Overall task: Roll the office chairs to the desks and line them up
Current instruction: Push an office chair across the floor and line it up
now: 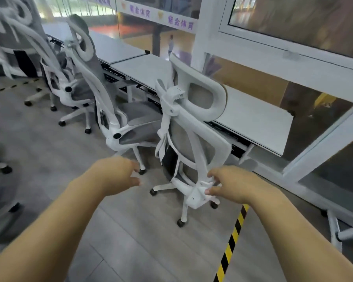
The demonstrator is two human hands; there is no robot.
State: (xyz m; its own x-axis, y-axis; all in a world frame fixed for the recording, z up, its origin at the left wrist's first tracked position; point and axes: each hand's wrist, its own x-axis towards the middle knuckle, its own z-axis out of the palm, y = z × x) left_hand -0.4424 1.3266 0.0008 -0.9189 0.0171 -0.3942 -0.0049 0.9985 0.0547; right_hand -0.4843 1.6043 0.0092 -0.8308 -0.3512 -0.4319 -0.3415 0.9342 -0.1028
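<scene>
**Right hand on the nearest chair**

The right hand [230, 183] has its fingers [211, 192] grasping the nearest chair's [194, 127] lower back frame. The left hand [118, 174] hangs released, touching nothing. Farther left, a second chair [110, 110] faces the white tabletop [253, 117].

Grey wood-look floor planks [130, 241] are running across the room, with a strip of yellow-and-black hazard tape [231, 241] lying diagonally over them. White-framed glass partitions [210, 37] are lining the far side, carrying a white band with purple lettering [161, 15]. Behind the glass, an orange-floored hall [135, 35] is showing, softly blurred, with daylight coming through.
</scene>
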